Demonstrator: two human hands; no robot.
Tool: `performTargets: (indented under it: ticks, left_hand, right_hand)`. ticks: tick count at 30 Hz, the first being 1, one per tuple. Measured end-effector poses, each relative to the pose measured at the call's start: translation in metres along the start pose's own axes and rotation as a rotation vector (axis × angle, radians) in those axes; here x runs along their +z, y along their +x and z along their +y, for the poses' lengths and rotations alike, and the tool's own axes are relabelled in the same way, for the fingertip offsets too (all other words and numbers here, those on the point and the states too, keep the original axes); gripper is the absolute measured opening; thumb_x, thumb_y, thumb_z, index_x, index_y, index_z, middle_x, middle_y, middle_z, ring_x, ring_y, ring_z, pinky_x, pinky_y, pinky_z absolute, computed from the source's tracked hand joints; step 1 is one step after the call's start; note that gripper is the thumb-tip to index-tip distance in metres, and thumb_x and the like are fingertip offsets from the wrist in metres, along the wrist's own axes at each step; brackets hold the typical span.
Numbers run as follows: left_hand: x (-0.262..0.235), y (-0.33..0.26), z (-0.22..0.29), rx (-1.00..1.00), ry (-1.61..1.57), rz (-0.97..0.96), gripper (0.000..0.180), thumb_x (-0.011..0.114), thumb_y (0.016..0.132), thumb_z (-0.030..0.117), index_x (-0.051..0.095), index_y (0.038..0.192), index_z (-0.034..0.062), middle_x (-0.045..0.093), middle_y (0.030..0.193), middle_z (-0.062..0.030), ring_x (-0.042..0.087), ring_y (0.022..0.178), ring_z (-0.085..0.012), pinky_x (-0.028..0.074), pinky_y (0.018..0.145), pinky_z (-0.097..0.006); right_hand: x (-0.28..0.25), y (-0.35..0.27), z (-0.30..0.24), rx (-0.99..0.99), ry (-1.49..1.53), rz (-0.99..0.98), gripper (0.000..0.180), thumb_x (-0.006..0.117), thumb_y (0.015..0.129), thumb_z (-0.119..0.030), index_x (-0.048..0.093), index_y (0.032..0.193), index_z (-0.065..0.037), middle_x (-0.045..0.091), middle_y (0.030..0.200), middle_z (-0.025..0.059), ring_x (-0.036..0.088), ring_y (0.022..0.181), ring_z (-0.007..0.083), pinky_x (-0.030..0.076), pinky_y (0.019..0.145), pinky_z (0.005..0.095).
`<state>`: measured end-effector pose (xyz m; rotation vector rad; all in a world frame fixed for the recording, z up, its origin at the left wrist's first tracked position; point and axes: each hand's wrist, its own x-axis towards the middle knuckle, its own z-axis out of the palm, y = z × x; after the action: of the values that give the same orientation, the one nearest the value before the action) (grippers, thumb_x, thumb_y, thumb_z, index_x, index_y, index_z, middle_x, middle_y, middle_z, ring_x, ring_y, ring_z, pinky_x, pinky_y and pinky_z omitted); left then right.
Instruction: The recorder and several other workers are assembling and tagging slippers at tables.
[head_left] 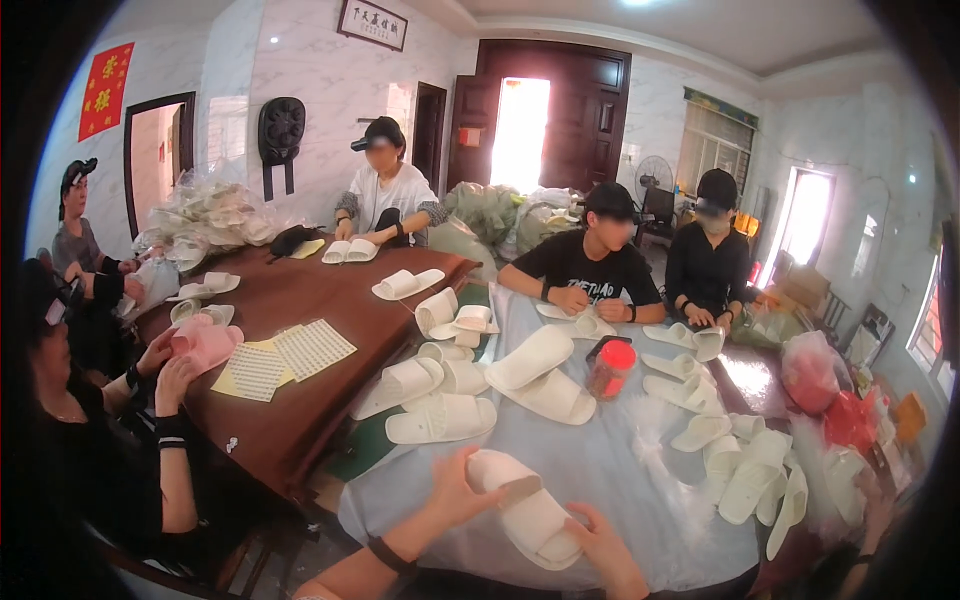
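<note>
Fingers [464,462] of the left hand [450,495] are closed around the heel end of a white slipper [540,525], with only the slipper's thickness between them and the thumb. By the right hand [605,548], partly curled, the strap side is touched; how firmly it is gripped cannot be told. The slipper is held at the near edge of a bench [650,510] covered in pale sheeting. For good handling, the heel would best be steadied by the left hand while the strap is turned and felt lightly by the right, so that the soft-looking upper is not creased. Its edges should be tilted toward the light, clear of its neighbours. Beyond it, a larger pair of slippers [545,375] is set beside a red-lidded jar [612,370]; more are heaped to the right [755,475]. Farther left, a pink slipper [205,340] is held by a co-worker.
</note>
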<state>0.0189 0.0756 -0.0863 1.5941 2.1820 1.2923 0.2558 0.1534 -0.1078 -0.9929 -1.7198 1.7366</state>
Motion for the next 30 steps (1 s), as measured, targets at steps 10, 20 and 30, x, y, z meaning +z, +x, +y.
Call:
performTargets:
  ticks: [10, 20, 30]
  left_hand:
    - [0.029, -0.018, -0.005, 0.028, -0.518, -0.322, 0.073, 0.072, 0.066, 0.022, 0.031, 0.124, 0.005, 0.045, 0.111, -0.0108, 0.045, 0.101, -0.0176, 0.039, 0.085, -0.03]
    - [0.058, -0.029, 0.007, -0.066, -0.799, -0.163, 0.065, 0.068, 0.07, 0.025, 0.034, 0.12, 0.0033, 0.045, 0.112, -0.0145, 0.045, 0.103, -0.0221, 0.039, 0.086, -0.033]
    - [0.099, -0.01, -0.005, -0.14, -0.791, -0.045, 0.059, 0.068, 0.067, 0.013, 0.036, 0.116, 0.003, 0.046, 0.104, -0.0109, 0.047, 0.095, -0.0184, 0.041, 0.082, -0.03]
  right_hand:
    - [-0.012, -0.017, -0.008, -0.066, -0.021, -0.234, 0.053, 0.059, 0.079, -0.018, 0.038, 0.126, -0.008, 0.056, 0.096, 0.0072, 0.053, 0.08, 0.0118, 0.043, 0.071, 0.0252]
    - [0.008, -0.021, 0.006, -0.245, 0.111, -0.033, 0.033, 0.053, 0.085, -0.017, 0.043, 0.114, -0.008, 0.052, 0.08, 0.0004, 0.047, 0.07, 0.0066, 0.04, 0.061, 0.0193]
    - [-0.014, -0.006, 0.047, -0.26, -0.012, -0.017, 0.025, 0.058, 0.081, -0.014, 0.045, 0.102, -0.006, 0.051, 0.076, 0.0, 0.047, 0.068, 0.0067, 0.039, 0.059, 0.0207]
